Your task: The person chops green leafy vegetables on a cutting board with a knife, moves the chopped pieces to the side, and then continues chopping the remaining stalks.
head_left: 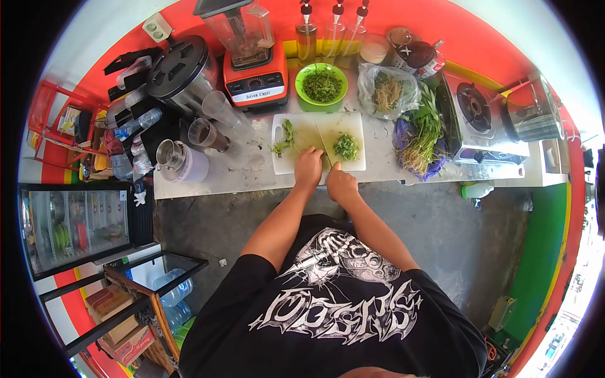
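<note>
A white cutting board (302, 165) lies near the counter's front edge. My left hand (309, 165) is closed over thin green stems on it, with leafy sprigs (288, 132) to the left. Closed round a knife's handle at the board's front edge is my right hand (341, 183). The knife's blade (323, 143) points away from me, just right of my left fingers. Chopped greens (346, 147) lie in a small pile right of the blade. Behind the board, a green bowl (342, 96) holds more chopped greens.
An orange blender (255, 85) stands behind left, near cups (208, 135) and a metal-topped jug (183, 162). To the right are a plastic bag with roots (387, 91), a bunch of greens (425, 135) and a gas stove (482, 113). Pump bottles (306, 41) line the wall.
</note>
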Demonstrator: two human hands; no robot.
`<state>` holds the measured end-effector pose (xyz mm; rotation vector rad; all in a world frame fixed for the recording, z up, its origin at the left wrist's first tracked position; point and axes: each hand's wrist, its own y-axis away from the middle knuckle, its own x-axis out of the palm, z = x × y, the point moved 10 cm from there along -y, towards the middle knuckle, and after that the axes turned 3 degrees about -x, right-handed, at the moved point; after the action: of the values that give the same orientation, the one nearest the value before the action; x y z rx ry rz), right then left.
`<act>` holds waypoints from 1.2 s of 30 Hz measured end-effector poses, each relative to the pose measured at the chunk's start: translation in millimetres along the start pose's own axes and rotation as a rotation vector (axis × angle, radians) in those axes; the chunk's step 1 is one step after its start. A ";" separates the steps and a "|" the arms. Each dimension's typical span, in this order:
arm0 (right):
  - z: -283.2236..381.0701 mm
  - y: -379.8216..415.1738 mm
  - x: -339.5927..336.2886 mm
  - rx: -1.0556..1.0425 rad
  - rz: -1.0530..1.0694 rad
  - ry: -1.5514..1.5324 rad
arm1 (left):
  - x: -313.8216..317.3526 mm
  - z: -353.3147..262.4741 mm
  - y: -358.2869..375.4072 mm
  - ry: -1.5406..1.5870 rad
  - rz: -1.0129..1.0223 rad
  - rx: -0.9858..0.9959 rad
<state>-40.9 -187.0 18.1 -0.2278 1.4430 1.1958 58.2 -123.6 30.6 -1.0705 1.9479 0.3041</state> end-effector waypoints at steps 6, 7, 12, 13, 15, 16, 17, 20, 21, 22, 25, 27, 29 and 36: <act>7.0 -2.2 -16.0 -0.039 0.037 0.019 | -0.1 -1.8 5.0 -0.009 0.049 0.015; 7.2 0.6 -14.4 -0.032 0.053 0.026 | -0.9 -2.0 6.0 -0.013 0.054 0.016; -0.1 -5.0 7.6 0.022 0.071 -0.012 | -10.0 0.1 5.1 0.069 -0.032 -0.023; 2.6 -8.2 4.1 -0.006 0.064 -0.003 | -11.1 -2.9 5.3 0.070 -0.032 -0.022; 8.6 -9.3 -6.1 -0.038 0.057 0.005 | -15.4 8.3 7.0 0.131 -0.055 -0.173; 9.4 -5.9 -12.5 -0.035 0.062 0.010 | -17.2 7.9 6.7 0.128 -0.053 -0.172; 10.3 -2.5 -17.2 -0.032 0.068 0.017 | -21.5 7.1 6.6 0.154 -0.083 -0.168; 12.7 7.5 -11.7 -0.025 0.107 0.057 | -17.1 12.3 7.2 0.185 -0.078 -0.148; 13.0 5.4 -6.8 -0.027 0.105 0.059 | -13.0 12.5 5.9 0.190 -0.046 -0.131; 11.7 1.3 -0.2 -0.011 0.096 0.028 | -11.7 13.6 5.0 0.190 -0.049 -0.130; 11.2 -4.4 -4.1 -0.012 0.068 -0.002 | -3.1 16.9 5.9 0.174 -0.031 -0.130; 14.9 -1.5 -15.2 -0.031 0.049 -0.003 | -0.1 19.7 6.0 0.185 -0.030 -0.115; 17.1 8.5 -22.5 -0.039 0.102 0.050 | -1.8 19.3 6.4 0.202 -0.035 -0.123; 10.7 -1.6 -2.8 -0.007 0.065 0.002 | -9.4 14.1 6.8 0.124 -0.084 -0.113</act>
<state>-32.2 -181.1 21.8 -0.1879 1.4576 1.2537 63.3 -106.2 28.4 -1.2682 2.0076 0.3113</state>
